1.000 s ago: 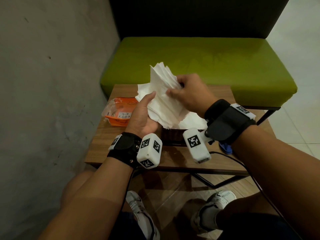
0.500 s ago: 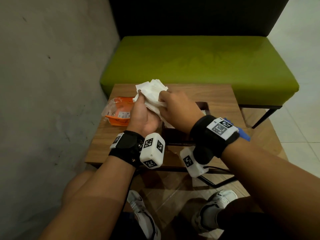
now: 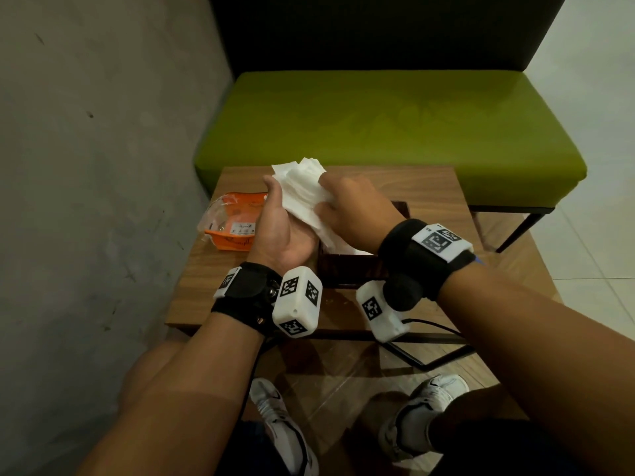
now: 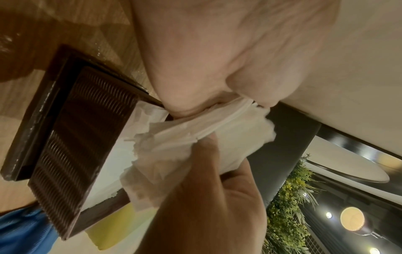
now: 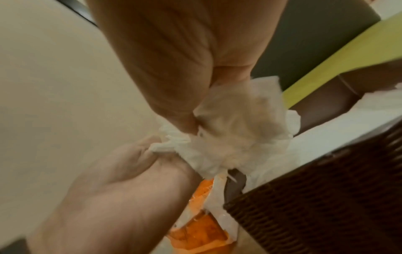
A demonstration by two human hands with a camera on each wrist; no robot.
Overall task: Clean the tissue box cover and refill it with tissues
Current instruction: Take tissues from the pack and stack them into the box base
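A stack of white tissues point(image 3: 304, 197) is held between both hands above the left end of the dark brown woven tissue box cover point(image 3: 347, 267). My left hand point(image 3: 280, 228) cups the stack from the left, thumb up along its edge. My right hand point(image 3: 347, 209) grips it from the right, fingers curled over the top. In the left wrist view the tissues point(image 4: 195, 137) hang bunched over the ribbed box cover point(image 4: 76, 128), which has white tissue inside. The right wrist view shows the tissues point(image 5: 234, 134) squeezed between both hands beside the cover point(image 5: 326, 197).
An orange and clear plastic tissue wrapper point(image 3: 232, 225) lies on the wooden table point(image 3: 429, 187) left of the hands. A green bench point(image 3: 388, 132) stands behind the table, a concrete wall on the left. A blue cloth point(image 4: 21, 230) lies by the cover's near right end.
The fanned-out tissue stack has been folded and pressed together between both hands. My right hand moved left and down over it, and the stack now sits lower, compact.
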